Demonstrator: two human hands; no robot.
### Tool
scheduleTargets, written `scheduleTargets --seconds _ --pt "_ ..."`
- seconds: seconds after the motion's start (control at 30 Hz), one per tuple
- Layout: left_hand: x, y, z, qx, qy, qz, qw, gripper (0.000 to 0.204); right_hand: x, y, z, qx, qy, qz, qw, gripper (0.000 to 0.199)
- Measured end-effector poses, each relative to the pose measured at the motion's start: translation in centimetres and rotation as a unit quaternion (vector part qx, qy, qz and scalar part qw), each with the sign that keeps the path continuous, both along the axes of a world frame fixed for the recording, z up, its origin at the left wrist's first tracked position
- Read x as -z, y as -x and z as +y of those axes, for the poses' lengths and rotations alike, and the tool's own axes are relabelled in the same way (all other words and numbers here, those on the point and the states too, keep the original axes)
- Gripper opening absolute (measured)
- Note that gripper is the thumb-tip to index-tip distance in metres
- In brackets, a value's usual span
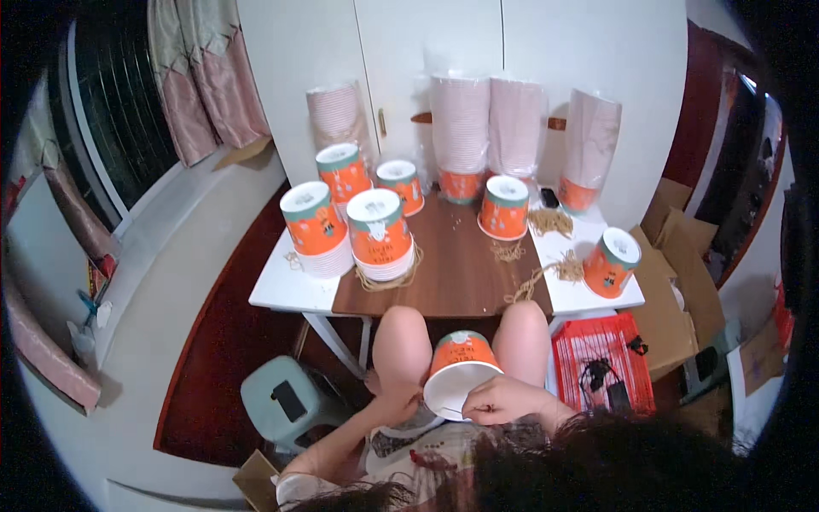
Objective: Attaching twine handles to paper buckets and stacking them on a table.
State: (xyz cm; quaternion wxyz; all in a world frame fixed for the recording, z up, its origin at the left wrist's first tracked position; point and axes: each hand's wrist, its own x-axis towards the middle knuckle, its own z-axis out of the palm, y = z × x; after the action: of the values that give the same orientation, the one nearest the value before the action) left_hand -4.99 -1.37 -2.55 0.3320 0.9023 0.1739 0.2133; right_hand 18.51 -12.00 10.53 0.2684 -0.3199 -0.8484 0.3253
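Two surfaces make up the counter [461, 273]: a brown middle board with white leaves on either side, its near edge running just above the person's knees. Its middle stretch lies bare between the cups, while the back edge is crowded by tall sleeved stacks of cups [461, 128] leaning against the white cupboard doors [426, 51]. Left of the counter, dark floor stays open down to a pale green stool [286, 401]; on the right a red wire basket [597, 358] and flattened cardboard boxes [674, 282] close off the room beside the knee.

Upturned orange cups [380, 230] stand base-up on the counter's left half, one more [505, 207] at the centre back, and a tipped one [612, 262] lies on its side near the right edge. Loose twine [546, 273] trails across the right leaf.

Between the knees, one orange paper cup [461, 371] is held on the lap, its long axis tilted so the white open mouth faces back toward the person and the base points toward the counter. The left hand [394, 405] is closed on the rim's left side. The right hand [503, 401] is curled at the rim's lower right, fingers pinched, possibly on a strand of twine, though that is too small to tell.
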Motion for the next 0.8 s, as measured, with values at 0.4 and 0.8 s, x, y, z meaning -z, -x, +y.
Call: scheduleTargets --seconds 0.4,0.8 --pt "-9.2 -2.5 9.5 -0.184 0.152 -0.069 0.969 0.016 -9.1 -1.6 11.2 0.064 -0.134 -0.065 0.987 0.014" --pt "-18.3 -2.1 28.0 -0.451 -0.479 0.009 0.754 0.009 -6.5 2.2 26.4 0.142 -0.451 -0.136 0.871 0.017"
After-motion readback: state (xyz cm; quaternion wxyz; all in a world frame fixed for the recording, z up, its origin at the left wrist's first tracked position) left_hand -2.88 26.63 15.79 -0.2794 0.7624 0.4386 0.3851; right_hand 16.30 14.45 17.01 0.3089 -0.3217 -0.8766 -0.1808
